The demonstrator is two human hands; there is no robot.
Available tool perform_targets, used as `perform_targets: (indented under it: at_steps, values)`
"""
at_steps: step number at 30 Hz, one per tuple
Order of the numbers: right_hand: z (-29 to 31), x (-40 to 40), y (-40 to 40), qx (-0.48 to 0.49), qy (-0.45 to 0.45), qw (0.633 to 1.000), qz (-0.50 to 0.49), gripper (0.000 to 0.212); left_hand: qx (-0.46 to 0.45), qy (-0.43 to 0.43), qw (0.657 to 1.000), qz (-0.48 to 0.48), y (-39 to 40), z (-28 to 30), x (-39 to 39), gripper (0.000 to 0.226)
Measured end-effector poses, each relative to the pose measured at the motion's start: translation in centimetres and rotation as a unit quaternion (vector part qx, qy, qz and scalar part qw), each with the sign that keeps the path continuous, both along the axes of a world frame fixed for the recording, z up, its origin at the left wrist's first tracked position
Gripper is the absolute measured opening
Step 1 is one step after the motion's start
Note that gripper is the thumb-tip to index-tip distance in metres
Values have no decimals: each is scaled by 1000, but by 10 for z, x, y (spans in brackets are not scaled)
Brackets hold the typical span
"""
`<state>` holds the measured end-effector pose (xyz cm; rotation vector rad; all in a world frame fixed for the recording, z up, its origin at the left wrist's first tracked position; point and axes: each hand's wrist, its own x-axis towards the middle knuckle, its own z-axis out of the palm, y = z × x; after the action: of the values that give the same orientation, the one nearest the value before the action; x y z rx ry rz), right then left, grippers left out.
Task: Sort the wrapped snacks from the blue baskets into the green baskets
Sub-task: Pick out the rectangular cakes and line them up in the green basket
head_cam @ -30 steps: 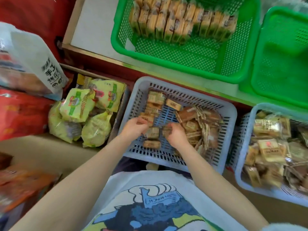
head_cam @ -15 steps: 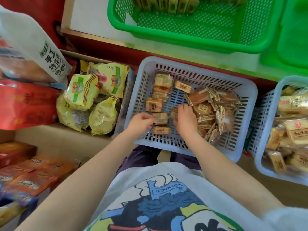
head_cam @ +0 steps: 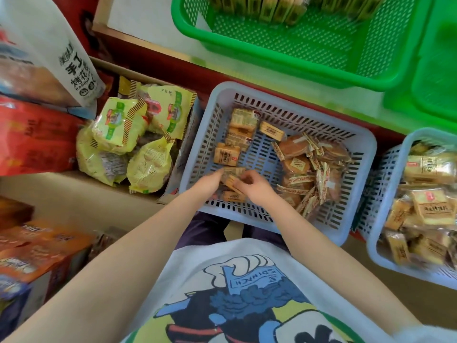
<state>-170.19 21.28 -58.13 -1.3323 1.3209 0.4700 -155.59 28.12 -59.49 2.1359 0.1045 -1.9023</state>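
Both hands have closed in together since 0.5 s ago. Left hand (head_cam: 210, 180) and right hand (head_cam: 257, 188) now pinch the same small stack of wrapped snacks (head_cam: 231, 178) low in the near blue basket (head_cam: 341, 233). More snacks lie loose around them. Green basket (head_cam: 284, 54) sits beyond on the worktop, a packed row at its far end.

Both hands (head_cam: 257, 188) (fingers curled) hold snacks (head_cam: 231, 178) in blue basket (head_cam: 346, 233).
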Motion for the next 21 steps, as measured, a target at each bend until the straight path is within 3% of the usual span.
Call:
perform_targets:
  at_steps: [5,7,12,14,19,21]
  values:
    - [-5,-10,16,25,-41,998,-43,41,-48,33,995,-76,-1,13,-2,26]
    - [-5,-15,16,57,-44,996,-54,45,-62,38,992,-107,-4,16,-2,20]
    - [-6,-19,14,126,-34,985,-108,80,-75,29,988,-130,-4,29,-1,64]
    - [1,-20,14,134,-36,982,-128,95,-86,20,987,-131,-1,35,1,62]
    - [36,-20,0,118,-105,970,-187,60,-151,41,988,-10,-5,64,12,45]
    - [57,-18,-12,127,-149,954,-226,56,-203,40,978,11,-13,84,19,47]
